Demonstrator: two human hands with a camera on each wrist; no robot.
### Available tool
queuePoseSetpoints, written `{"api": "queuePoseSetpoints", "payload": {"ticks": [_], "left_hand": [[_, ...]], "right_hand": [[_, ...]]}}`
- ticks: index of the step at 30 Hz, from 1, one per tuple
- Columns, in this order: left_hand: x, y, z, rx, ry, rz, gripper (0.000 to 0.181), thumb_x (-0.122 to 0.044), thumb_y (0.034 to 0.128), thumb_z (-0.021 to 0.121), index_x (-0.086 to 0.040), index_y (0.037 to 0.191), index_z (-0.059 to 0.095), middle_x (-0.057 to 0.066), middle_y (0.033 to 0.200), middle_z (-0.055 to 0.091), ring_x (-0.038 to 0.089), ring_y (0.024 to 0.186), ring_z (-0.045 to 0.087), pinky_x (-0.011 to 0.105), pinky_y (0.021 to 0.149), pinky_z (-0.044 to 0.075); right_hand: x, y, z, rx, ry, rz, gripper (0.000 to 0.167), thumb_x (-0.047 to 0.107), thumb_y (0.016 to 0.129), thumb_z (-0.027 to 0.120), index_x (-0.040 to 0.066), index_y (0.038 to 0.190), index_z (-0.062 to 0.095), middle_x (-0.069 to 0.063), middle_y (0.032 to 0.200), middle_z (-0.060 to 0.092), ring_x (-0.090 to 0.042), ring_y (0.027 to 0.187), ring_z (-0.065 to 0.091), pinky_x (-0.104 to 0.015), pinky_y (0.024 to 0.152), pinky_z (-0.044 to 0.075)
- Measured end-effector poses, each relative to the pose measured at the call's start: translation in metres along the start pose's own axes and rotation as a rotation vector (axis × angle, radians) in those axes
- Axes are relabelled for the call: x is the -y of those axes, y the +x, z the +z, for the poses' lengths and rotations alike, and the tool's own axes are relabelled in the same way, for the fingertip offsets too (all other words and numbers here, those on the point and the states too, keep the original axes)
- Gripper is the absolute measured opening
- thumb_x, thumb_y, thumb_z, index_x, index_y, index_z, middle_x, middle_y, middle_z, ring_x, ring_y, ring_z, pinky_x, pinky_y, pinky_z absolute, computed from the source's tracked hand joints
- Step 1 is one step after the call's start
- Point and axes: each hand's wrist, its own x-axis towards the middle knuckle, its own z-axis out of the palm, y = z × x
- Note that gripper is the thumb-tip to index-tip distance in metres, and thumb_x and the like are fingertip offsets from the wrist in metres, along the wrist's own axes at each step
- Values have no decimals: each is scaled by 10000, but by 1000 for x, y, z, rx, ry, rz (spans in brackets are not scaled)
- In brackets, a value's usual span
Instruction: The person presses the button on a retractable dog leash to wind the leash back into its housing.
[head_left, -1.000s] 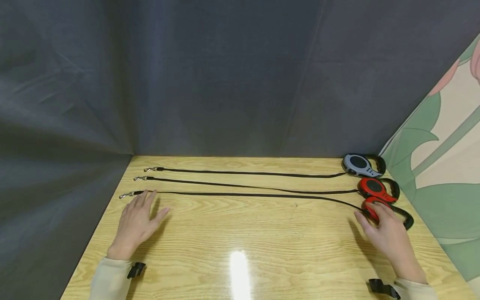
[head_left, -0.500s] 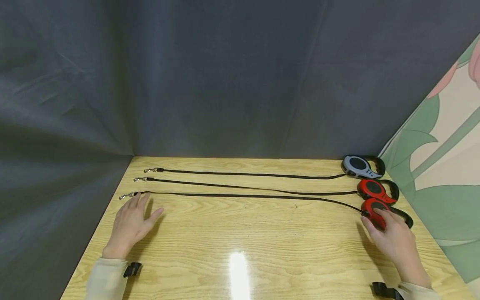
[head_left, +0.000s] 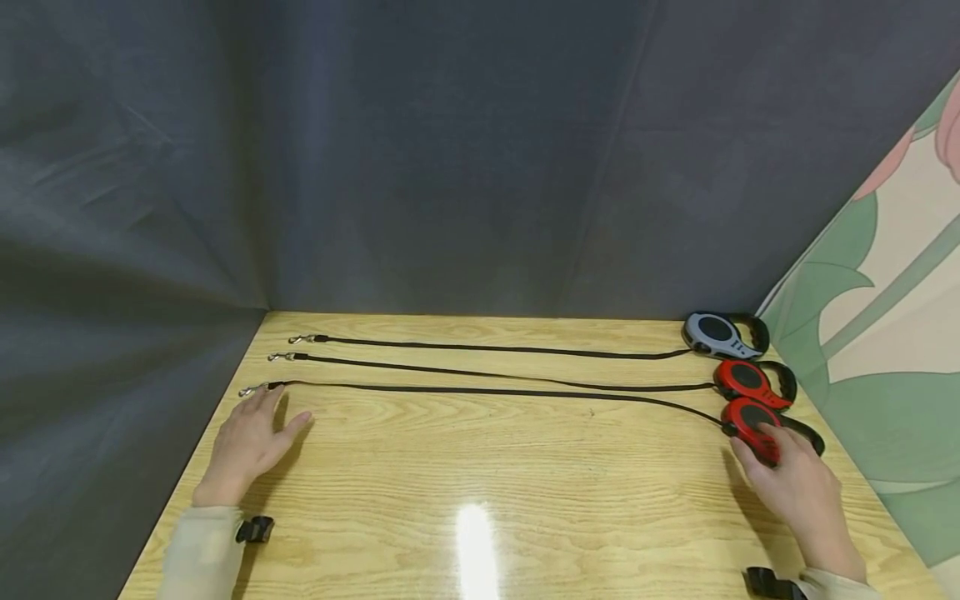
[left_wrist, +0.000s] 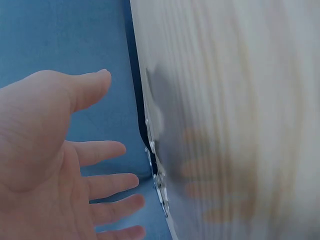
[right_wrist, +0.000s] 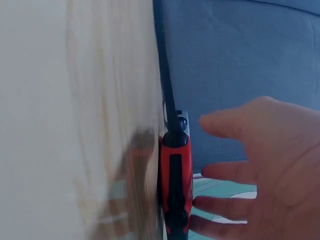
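Three retractable dog leashes lie side by side on the table, their black straps drawn out to the left. The nearest red leash (head_left: 742, 421) has my right hand (head_left: 798, 492) over its near side. In the right wrist view the fingers of that hand (right_wrist: 272, 165) are extended beside the red case (right_wrist: 185, 165); whether they touch it I cannot tell. My left hand (head_left: 243, 446) hovers with spread fingers just nearer than the metal clip (head_left: 252, 390) of the nearest strap. The left wrist view shows its palm (left_wrist: 50, 165) holding nothing.
Behind lie the second red leash (head_left: 742, 375) and the grey leash (head_left: 712, 329), with clips (head_left: 281, 357) at the left. A dark curtain (head_left: 450, 167) borders the wooden table (head_left: 525, 492) at back and left. Patterned fabric (head_left: 900, 333) hangs at the right.
My left hand has drifted left and slightly toward me, uncovering the nearest strap's end. My right hand has shifted a little right and nearer, showing more of the red case. The leashes stay put.
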Motion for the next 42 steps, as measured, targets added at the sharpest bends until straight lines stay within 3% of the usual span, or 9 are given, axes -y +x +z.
{"api": "queuePoseSetpoints", "payload": {"ticks": [7,11,15,25,28,31,35,38,42], "left_hand": [[17,8,-3,31,-16,-34,921,-597,1079,498,152,1583,314,484,1608,236,717,1424,267,809,1129,289],[24,11,-7,59,-29,-55,930,-589,1083,492,166,1586,288,490,1617,197,713,1437,235,804,1150,251],[25,16,-9,68,-59,-60,928,-579,1084,499,159,1598,270,484,1632,175,717,1447,211,808,1158,225],[24,19,-9,120,-66,-86,928,-574,1095,473,154,1614,226,490,1626,173,717,1443,227,809,1144,264],[24,19,-8,102,-53,-89,851,-500,1111,478,157,1603,254,493,1613,198,721,1424,253,809,1132,284],[24,19,-8,60,-23,-83,675,-321,1127,450,168,1571,314,487,1573,284,716,1386,319,798,1113,322],[24,19,-5,-7,28,-65,513,-122,1088,402,180,1501,425,468,1470,428,689,1298,438,774,1070,383],[23,17,-4,-48,52,-54,460,-83,1065,454,173,1445,503,455,1401,499,665,1234,503,755,1035,420],[20,14,-4,-67,64,-64,433,-83,1043,532,143,1411,557,437,1380,531,652,1188,549,747,943,478]], "right_hand": [[-3,-2,-1,29,-62,64,742,537,1065,534,-114,1421,502,-440,1484,422,-684,1225,467,-807,908,349],[-4,-2,-2,35,-64,69,743,531,1061,546,-119,1420,504,-448,1414,500,-657,1173,527,-779,874,373],[-6,-2,-2,49,-70,73,754,538,1058,551,-118,1426,496,-460,1333,560,-647,1107,570,-775,868,372],[-8,-4,0,69,-63,64,752,548,1060,541,-101,1438,505,-467,1317,574,-685,1109,564,-850,950,290],[-8,-5,0,62,-65,68,748,546,1063,538,-103,1435,508,-468,1308,578,-688,1107,568,-852,966,281],[-9,-5,0,45,-64,56,730,527,1052,577,-105,1414,524,-457,1251,616,-676,1064,594,-830,942,301],[-11,-5,1,4,-46,7,689,426,993,711,-133,1359,542,-409,1186,674,-608,948,659,-660,786,437],[-12,-4,2,-17,-32,-23,676,327,935,785,-155,1337,533,-385,1199,686,-563,901,684,-520,635,443],[-12,-2,2,-8,-8,-33,647,222,907,803,-187,1315,511,-401,1203,677,-603,943,665,-558,664,481]]}}
